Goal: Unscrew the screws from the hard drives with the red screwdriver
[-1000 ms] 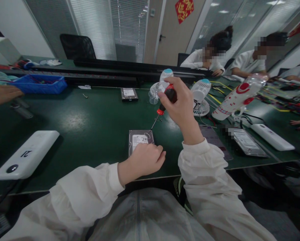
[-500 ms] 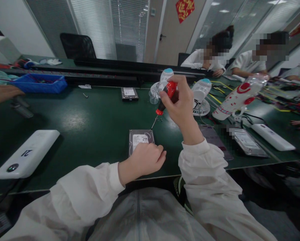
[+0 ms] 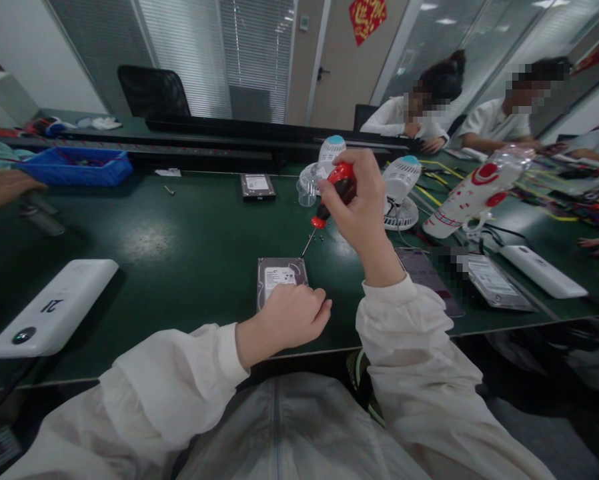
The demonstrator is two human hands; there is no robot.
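Grips a red-and-black screwdriver (image 3: 322, 213) in the tightly curled fingers of the right hand (image 3: 363, 200), holding the tip at the far right corner of a hard drive (image 3: 279, 273) near the middle of the table's (image 3: 199, 287) near edge. Lays the left hand (image 3: 294, 315) over the drive's near end with fingers folded, impossible to tell whether clasping it. Works with a second hard drive (image 3: 258, 187) toward the far edge.

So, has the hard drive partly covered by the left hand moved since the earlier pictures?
No, not visibly: the hard drive by the left hand keeps the same place against the near edge of the green table.
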